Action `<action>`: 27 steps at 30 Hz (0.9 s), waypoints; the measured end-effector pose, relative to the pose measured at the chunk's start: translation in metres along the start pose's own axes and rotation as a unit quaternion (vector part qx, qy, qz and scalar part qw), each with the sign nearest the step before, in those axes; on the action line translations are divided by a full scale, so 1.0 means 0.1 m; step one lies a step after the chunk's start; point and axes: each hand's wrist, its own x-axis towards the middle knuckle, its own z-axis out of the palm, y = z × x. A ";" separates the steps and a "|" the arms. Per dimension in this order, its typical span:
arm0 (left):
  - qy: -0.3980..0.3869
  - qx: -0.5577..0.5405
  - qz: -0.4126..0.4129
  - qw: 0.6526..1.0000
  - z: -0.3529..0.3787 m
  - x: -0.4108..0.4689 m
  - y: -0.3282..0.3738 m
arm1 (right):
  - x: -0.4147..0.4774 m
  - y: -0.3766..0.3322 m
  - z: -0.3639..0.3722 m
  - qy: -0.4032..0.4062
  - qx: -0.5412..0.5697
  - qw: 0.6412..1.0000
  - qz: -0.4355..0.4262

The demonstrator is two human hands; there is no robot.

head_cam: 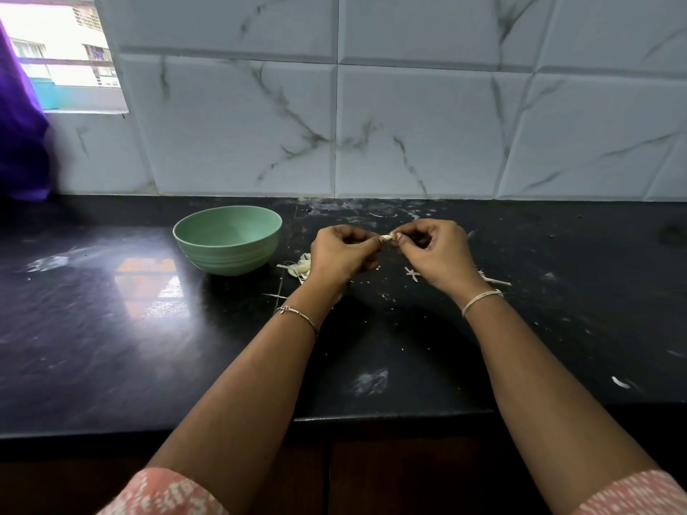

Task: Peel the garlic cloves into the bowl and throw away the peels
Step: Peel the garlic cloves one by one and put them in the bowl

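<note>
A pale garlic clove is held above the black counter, between both hands. My left hand pinches one end of it and my right hand pinches the other end with thumb and fingertips. A green bowl stands on the counter to the left of my left hand; its inside looks bare. A small heap of garlic cloves lies between the bowl and my left wrist, partly hidden by the hand. Thin white peel strips lie under and beside my right hand.
The black counter runs to a tiled wall behind. A purple cloth hangs at the far left by a window. Peel flakes and white smears dot the counter on the right, with one scrap near the front edge.
</note>
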 end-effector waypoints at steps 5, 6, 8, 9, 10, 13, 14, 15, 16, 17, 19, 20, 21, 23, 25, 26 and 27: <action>0.021 0.008 0.009 1.000 0.00 -0.01 0.00 | -0.02 -0.04 0.00 -0.008 -0.014 1.000 -0.009; 0.023 0.010 0.012 1.000 0.01 -0.02 0.00 | -0.02 -0.04 0.00 -0.004 -0.026 1.000 -0.016; 0.031 0.024 0.018 0.999 0.02 -0.02 0.00 | -0.03 -0.04 0.01 -0.003 -0.063 0.998 -0.028; 0.034 0.037 0.020 0.999 0.02 -0.03 0.00 | -0.03 -0.03 0.01 -0.006 -0.081 0.996 -0.032; 0.034 0.050 0.023 0.998 0.03 -0.03 0.00 | -0.03 -0.03 0.01 -0.009 -0.096 0.995 -0.034; 0.026 0.076 0.033 0.996 0.04 -0.04 0.00 | -0.03 -0.02 0.00 -0.015 -0.142 0.989 -0.031; 0.020 0.076 0.036 0.996 0.04 -0.04 0.00 | -0.04 -0.02 -0.01 -0.014 -0.154 0.988 -0.030; 0.011 0.077 0.037 0.996 0.04 -0.04 0.00 | -0.04 -0.03 -0.01 -0.010 -0.160 0.987 -0.028; -0.001 0.077 0.039 0.996 0.04 -0.04 0.00 | -0.04 -0.03 -0.02 -0.004 -0.162 0.987 -0.026; -0.014 0.075 0.041 0.996 0.04 -0.04 0.00 | -0.04 -0.03 -0.02 0.001 -0.158 0.987 -0.021; -0.036 0.060 0.041 0.997 0.03 -0.04 0.00 | -0.03 -0.03 -0.01 0.010 -0.147 0.989 -0.011; -0.043 0.051 0.039 0.997 0.02 -0.03 0.00 | -0.03 -0.03 0.00 0.010 -0.142 0.990 -0.005; -0.048 0.044 0.037 0.997 0.02 -0.02 -0.01 | -0.03 -0.03 0.01 0.010 -0.138 0.990 0.000; -0.052 0.030 0.040 0.997 0.01 0.00 -0.03 | -0.03 -0.04 0.02 0.009 -0.131 0.991 0.008; -0.057 0.011 0.039 0.998 0.00 0.02 -0.05 | -0.03 -0.05 0.03 0.013 -0.123 0.992 0.012; -0.060 0.002 0.037 0.998 -0.01 0.02 -0.05 | -0.03 -0.05 0.03 0.014 -0.119 0.993 0.014; -0.063 -0.005 0.034 0.997 -0.01 0.03 -0.05 | -0.04 -0.06 0.03 0.014 -0.118 0.993 0.016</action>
